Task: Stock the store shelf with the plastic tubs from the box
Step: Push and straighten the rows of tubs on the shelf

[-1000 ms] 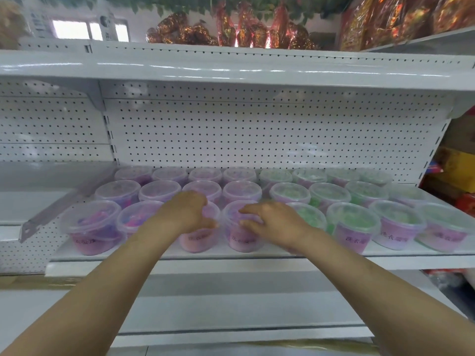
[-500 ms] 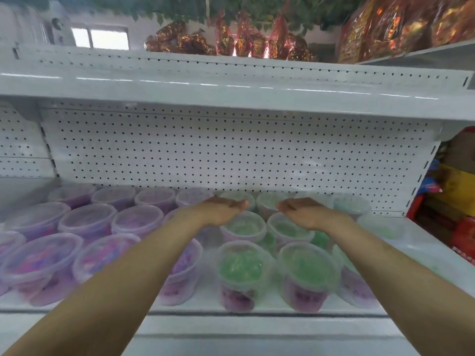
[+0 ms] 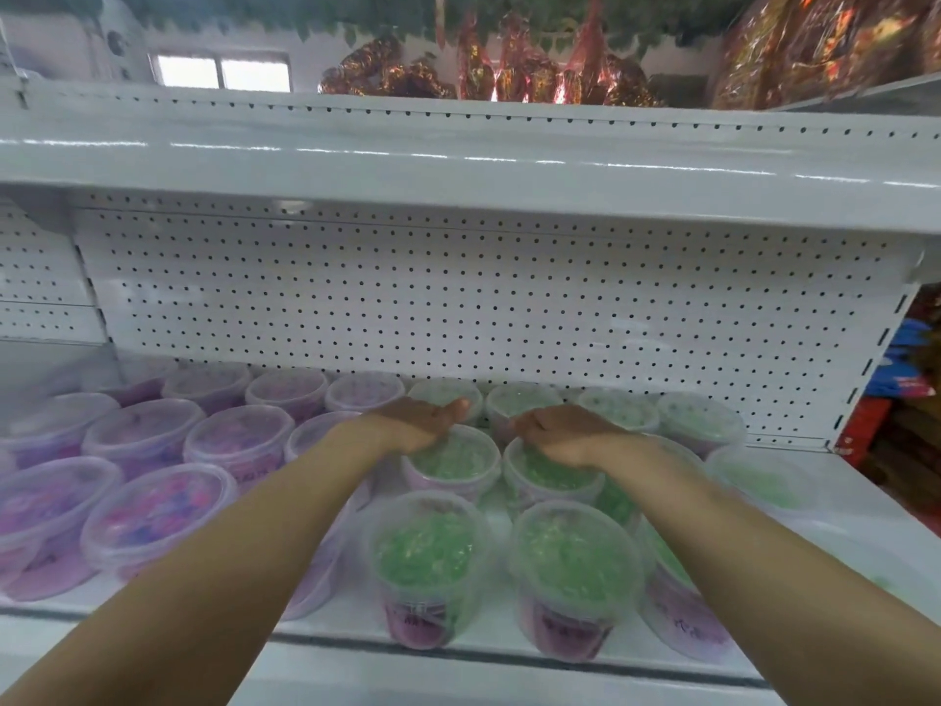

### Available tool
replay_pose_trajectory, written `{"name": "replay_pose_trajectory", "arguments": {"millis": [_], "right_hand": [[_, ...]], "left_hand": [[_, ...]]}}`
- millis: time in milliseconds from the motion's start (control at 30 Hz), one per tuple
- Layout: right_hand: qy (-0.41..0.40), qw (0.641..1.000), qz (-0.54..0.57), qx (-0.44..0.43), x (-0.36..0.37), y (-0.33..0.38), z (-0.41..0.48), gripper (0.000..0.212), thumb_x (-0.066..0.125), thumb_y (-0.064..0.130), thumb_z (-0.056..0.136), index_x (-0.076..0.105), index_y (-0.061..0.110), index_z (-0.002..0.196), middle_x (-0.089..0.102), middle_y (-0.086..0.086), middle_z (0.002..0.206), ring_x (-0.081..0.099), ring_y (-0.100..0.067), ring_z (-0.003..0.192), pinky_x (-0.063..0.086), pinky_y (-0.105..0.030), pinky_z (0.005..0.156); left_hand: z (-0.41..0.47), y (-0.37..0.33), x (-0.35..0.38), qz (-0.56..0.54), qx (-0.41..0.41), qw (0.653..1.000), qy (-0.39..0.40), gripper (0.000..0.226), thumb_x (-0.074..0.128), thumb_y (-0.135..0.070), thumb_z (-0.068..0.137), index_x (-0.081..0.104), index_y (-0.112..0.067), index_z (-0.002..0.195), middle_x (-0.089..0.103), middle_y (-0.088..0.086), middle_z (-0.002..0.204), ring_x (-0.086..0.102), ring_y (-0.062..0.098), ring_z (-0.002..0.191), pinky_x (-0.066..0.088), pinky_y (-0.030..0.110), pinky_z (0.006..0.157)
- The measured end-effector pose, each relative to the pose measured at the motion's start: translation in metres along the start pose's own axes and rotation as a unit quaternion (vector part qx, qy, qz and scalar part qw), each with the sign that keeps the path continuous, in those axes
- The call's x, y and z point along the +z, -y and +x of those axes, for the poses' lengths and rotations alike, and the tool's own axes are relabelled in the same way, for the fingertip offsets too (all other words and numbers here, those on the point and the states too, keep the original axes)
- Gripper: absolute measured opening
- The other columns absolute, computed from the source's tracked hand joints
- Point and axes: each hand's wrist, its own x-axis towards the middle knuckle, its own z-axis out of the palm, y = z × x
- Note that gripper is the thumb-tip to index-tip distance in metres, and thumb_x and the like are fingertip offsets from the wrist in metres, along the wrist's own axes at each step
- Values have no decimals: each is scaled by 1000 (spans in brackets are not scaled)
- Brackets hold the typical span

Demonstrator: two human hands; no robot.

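Both forearms reach in from the bottom corners of the frame and meet just below centre, over the stocked shelf (image 3: 840, 507). The left hand (image 3: 417, 425) lies palm down on the lid of a green tub (image 3: 453, 463) in the second row. Its fingers are together and close to straight, pointing toward the right of the frame, and they grip nothing. The right hand (image 3: 562, 435) mirrors it on the neighbouring green tub (image 3: 557, 479), with fingers laid flat and aimed left, also closed around nothing. The fingertips of the two hands are near each other but apart. Motion blur softens the edges, so the palms seem to rest on the lids rather than hover, though I can't be certain.

The plastic tubs fill the shelf in rows: purple tubs (image 3: 153, 517) across the left half, green ones in the centre and right, and two front green tubs (image 3: 425, 550) at the shelf lip. Behind them stands a white pegboard panel (image 3: 458, 298). An upper shelf (image 3: 458, 160) crosses the frame above it, and foil-wrapped goods (image 3: 509, 79) hang along the top edge.
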Motion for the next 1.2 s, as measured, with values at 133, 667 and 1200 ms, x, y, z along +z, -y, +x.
{"name": "replay_pose_trajectory", "arguments": {"millis": [133, 667, 1200], "right_hand": [[-10, 999, 34, -21, -9, 3, -15, 55, 20, 60, 100, 58, 26, 121, 57, -1, 134, 52, -23, 123, 42, -39, 101], [36, 999, -27, -15, 0, 23, -90, 53, 26, 52, 104, 50, 24, 141, 46, -2, 151, 43, -23, 137, 37, -36, 109], [1, 1000, 6, 11, 26, 38, -78, 68, 30, 62, 99, 30, 22, 154, 28, -1, 161, 28, -23, 147, 28, -38, 118]], "left_hand": [[-11, -3, -1, -10, 27, 1000, -3, 80, 8, -73, 90, 43, -25, 144, 43, 2, 149, 42, 20, 134, 32, 33, 110], [-66, -9, 25, 51, 162, 985, 14, 78, 6, -73, 87, 52, -31, 135, 38, -5, 152, 23, 17, 145, 24, 39, 116], [-76, 12, 32, 83, 123, 989, -4, 66, 8, -70, 91, 22, -41, 149, 16, -1, 161, 12, 19, 149, 18, 46, 118]]}}
